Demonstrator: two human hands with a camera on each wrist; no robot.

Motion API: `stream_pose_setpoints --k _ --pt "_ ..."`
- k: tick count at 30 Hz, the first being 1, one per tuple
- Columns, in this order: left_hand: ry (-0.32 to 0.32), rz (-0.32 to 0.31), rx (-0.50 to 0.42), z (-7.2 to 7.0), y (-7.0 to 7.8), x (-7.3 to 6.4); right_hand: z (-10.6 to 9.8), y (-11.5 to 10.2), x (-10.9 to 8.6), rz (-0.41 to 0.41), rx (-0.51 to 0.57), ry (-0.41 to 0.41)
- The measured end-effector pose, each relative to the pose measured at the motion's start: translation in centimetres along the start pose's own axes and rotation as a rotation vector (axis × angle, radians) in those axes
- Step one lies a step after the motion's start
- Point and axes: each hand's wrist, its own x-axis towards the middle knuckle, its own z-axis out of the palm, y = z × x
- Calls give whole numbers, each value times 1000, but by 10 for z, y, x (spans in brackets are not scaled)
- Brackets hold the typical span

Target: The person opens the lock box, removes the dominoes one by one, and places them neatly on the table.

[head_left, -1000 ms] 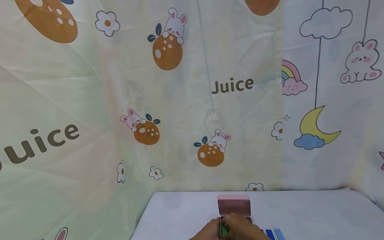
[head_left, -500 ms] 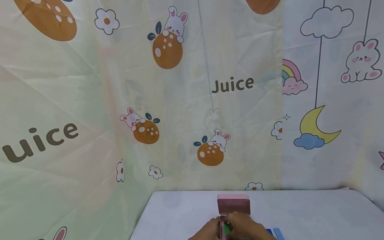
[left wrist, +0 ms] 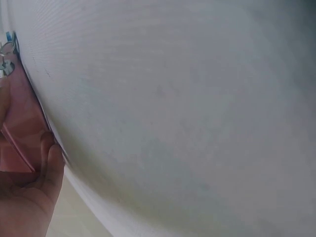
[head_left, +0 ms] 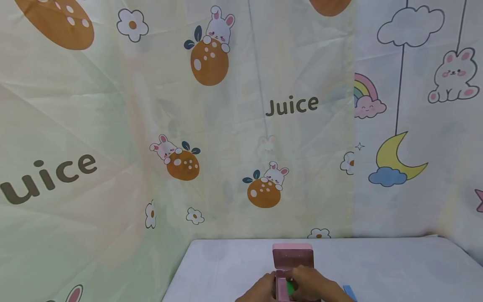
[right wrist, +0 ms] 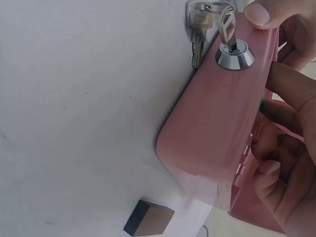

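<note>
A pink metal cash box (head_left: pixel 281 287) lies on the white table with its lid (head_left: pixel 293 258) raised at the far side. A key (right wrist: pixel 228 29) sits in its round lock (right wrist: pixel 235 55), and a second key (right wrist: pixel 198 37) hangs from the same ring. My left hand (head_left: pixel 260 289) grips the box's left wall, thumb (right wrist: pixel 259 15) near the lock, fingers (left wrist: pixel 49 163) along the side. My right hand (head_left: pixel 311 283) reaches inside the box, fingers curled at a green thing (head_left: pixel 290 287). Only a small part of the green thing shows, so I cannot tell its kind.
On the white table (head_left: pixel 396 264), a light blue strip (head_left: pixel 349 292) lies right of the right hand. A dark block with a brown top (right wrist: pixel 150 217) lies beside the box. Patterned curtains (head_left: pixel 226 126) hang behind and to the left of the table.
My right hand has shifted right inside the box, and the green thing with it, baring the pink left part. The dark blue strip is now covered. My left hand keeps its grip.
</note>
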Motion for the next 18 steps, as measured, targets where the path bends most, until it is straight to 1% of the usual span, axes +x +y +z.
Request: stream_pose_setpoints --k 3,6,7,10,14,16,18 --pt "0 10 2 1 0 0 -1 -1 -1 -2 -27 3" --pt "-11 11 -44 2 2 -1 -3 -1 -1 1 -44 3" --pt "-17 13 -57 2 3 -1 -3 0 -1 4 -39 1" --pt "-10 12 -42 2 4 -1 -5 1 -2 19 -35 -1" --pt "-17 8 -52 3 2 -1 -10 0 -5 52 -20 -2" --pt "-25 19 -73 4 2 -1 -13 0 -8 64 1 -5" --pt "-29 34 -74 4 1 -1 -15 1 -11 53 8 5"
